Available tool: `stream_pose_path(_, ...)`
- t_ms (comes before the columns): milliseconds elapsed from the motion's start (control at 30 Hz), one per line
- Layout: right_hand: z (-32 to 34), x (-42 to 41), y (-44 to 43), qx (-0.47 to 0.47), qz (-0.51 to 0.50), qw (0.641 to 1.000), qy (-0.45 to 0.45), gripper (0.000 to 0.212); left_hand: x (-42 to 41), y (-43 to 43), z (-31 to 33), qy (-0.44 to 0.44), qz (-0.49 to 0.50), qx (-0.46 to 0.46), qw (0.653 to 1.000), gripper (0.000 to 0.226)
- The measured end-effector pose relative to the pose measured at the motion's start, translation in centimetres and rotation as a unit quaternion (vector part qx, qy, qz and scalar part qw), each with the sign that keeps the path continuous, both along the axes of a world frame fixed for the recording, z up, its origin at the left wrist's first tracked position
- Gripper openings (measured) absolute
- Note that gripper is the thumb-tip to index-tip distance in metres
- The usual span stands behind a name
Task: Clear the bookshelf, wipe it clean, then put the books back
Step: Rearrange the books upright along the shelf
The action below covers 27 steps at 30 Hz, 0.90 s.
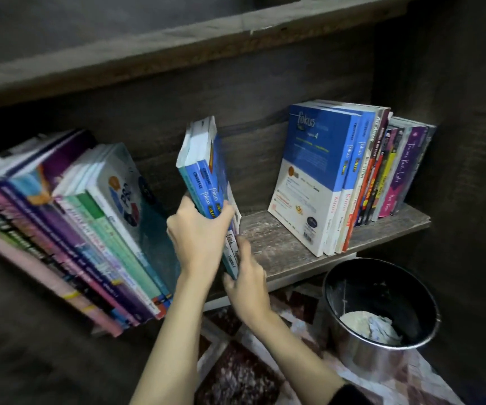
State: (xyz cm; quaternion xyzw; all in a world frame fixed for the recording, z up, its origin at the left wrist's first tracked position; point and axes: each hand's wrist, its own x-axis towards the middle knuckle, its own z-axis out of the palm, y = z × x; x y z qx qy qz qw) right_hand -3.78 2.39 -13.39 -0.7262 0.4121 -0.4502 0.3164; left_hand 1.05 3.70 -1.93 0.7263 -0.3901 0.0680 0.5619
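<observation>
Books bound up as a blue bundle (203, 171) stand almost on end in the middle of the shelf board (279, 247). Their long axis runs from 6 o'clock up to 12, tipped a little toward 11, and the spines face the person. The left hand (201, 241) is the nearer hand. It comes in from 7 o'clock with the wrist straight and clamps its fingers (221, 211) round the lower half of the spines, thumb on the far left side. The right hand (247, 282) reaches in from 5 o'clock and sits at the bundle's bottom corner with curled fingers touching its foot. Blur hides whether it grips there or only steadies. From both hands the bundle rises straight toward 12 o'clock, so lifting or sliding it probably depends on keeping that axis upright. At 9 o'clock a leaning stack (75, 223) slumps leftward, close beside the left wrist. At 3 o'clock the right-hand row (353, 176) stands upright, well apart across bare, scuffed board. A dark bin (382, 311) holding crumpled paper sits on the floor at 4 o'clock, below the shelf edge.
</observation>
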Motion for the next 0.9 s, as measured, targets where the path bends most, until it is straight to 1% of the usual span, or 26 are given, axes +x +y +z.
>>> stream_pose_path(200,0.5,3.6,2.0,0.009,0.104,0.994,0.016,0.071,3.8,3.9,0.3,-0.002,0.067,-0.011,0.998,0.027)
stream_pose_path(300,0.4,4.9,2.8,0.015,0.137,0.99,0.033,0.069,5.2,5.4,0.2,-0.055,0.094,0.012,0.994,0.034)
stream_pose_path(367,0.4,5.4,2.8,0.024,0.129,0.991,0.032,0.069,5.4,6.6,0.4,-0.095,0.072,-0.03,0.992,0.039)
stream_pose_path(467,0.8,5.4,3.0,0.024,0.125,0.991,0.041,0.07,5.4,8.0,0.3,-0.103,0.031,-0.108,0.988,0.038)
stream_pose_path(567,1.3,5.0,3.2,0.04,0.144,0.988,0.046,0.072,6.3,8.8,-1.1,-0.065,0.017,-0.126,0.99,0.044)
stream_pose_path(633,1.5,4.5,2.6,0.092,0.184,0.978,0.044,0.083,6.7,9.1,-2.5,-0.03,0.009,-0.117,0.993,0.045)
stream_pose_path(700,1.0,4.0,1.5,0.155,0.249,0.956,0.003,0.092,7.1,9.3,-3.7,-0.011,-0.002,-0.079,0.997,0.041)
stream_pose_path(733,0.8,3.8,1.0,0.19,0.277,0.941,-0.032,0.091,7.2,9.3,-4.2,-0.006,-0.007,-0.059,0.998,0.039)
stream_pose_path(800,0.9,3.2,0.5,0.227,0.303,0.923,-0.071,0.081,7.6,9.2,-5.0,0.008,-0.012,-0.051,0.999,0.035)
stream_pose_path(900,1.1,3.2,0.3,0.224,0.288,0.927,-0.085,0.068,7.6,8.9,-5.5,0.027,0.0,-0.075,0.997,0.029)
